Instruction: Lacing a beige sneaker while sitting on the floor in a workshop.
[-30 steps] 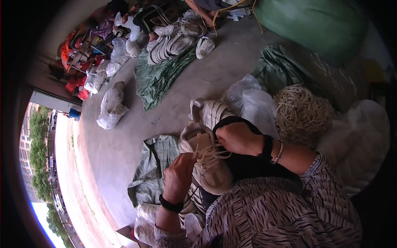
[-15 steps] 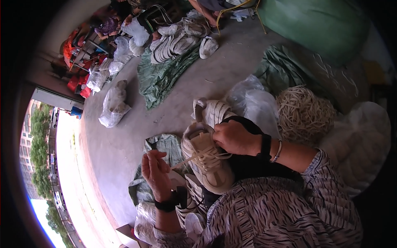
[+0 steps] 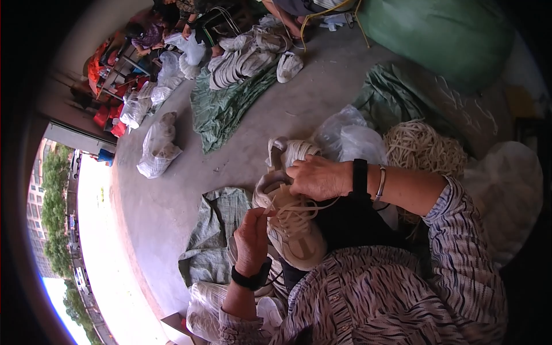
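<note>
A beige sneaker (image 3: 299, 248) rests on my lap, toe towards me, with its pale shoelace (image 3: 298, 219) threaded across the tongue. At the left edge of the lacing, my left hand (image 3: 252, 238) pinches the shoelace between thumb and fingertips. My right hand (image 3: 319, 177) is closed on the lace by the upper eyelets, its fingertips partly hidden behind the knuckles. A loose lace end trails out to the right below that hand. Just beyond lies another light shoe (image 3: 299, 150), partly covered by my right hand.
To the right sit a big tangle of laces (image 3: 425, 146) and clear plastic bags (image 3: 359, 141). Green woven sheeting (image 3: 215, 221) lies at left, with bagged shoes (image 3: 204, 305) below it. Farther off are a shoe pile (image 3: 244, 63), a large green sack (image 3: 437, 40) and other people (image 3: 152, 37).
My left hand has moved right and up, in to the sneaker's lacing, and the lace it had stretched out is no longer taut. My right hand has shifted slightly up and left.
</note>
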Action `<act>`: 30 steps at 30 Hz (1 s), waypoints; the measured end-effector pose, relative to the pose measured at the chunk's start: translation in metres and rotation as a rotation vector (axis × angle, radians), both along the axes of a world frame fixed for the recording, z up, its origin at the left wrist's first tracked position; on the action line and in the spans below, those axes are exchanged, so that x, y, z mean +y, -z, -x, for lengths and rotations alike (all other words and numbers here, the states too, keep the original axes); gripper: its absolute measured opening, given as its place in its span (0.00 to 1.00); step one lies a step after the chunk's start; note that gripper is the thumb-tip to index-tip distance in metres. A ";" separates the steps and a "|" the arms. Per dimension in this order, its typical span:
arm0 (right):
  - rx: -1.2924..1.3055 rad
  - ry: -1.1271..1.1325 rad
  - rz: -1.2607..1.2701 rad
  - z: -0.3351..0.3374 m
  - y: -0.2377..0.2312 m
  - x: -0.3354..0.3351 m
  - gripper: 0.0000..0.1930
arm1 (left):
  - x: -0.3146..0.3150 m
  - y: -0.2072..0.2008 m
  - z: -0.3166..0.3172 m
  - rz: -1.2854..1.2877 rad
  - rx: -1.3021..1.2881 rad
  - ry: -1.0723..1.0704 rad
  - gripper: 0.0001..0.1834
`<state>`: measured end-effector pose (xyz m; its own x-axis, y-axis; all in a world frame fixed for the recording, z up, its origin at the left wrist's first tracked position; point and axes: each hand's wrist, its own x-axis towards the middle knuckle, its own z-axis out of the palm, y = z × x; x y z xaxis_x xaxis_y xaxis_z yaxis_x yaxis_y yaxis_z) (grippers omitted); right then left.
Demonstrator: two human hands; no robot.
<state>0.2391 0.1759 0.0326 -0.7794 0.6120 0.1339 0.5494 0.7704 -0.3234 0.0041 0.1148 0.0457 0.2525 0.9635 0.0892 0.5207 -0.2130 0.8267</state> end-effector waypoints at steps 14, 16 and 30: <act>0.576 0.360 0.375 0.027 0.014 0.021 0.08 | -0.002 0.017 0.004 0.314 -0.141 -0.180 0.08; 1.020 0.598 0.631 0.016 0.000 0.042 0.09 | -0.002 0.014 0.002 0.272 -0.186 -0.207 0.07; 0.566 0.302 0.363 0.047 0.018 -0.003 0.03 | 0.010 0.013 0.009 0.246 -0.187 -0.148 0.09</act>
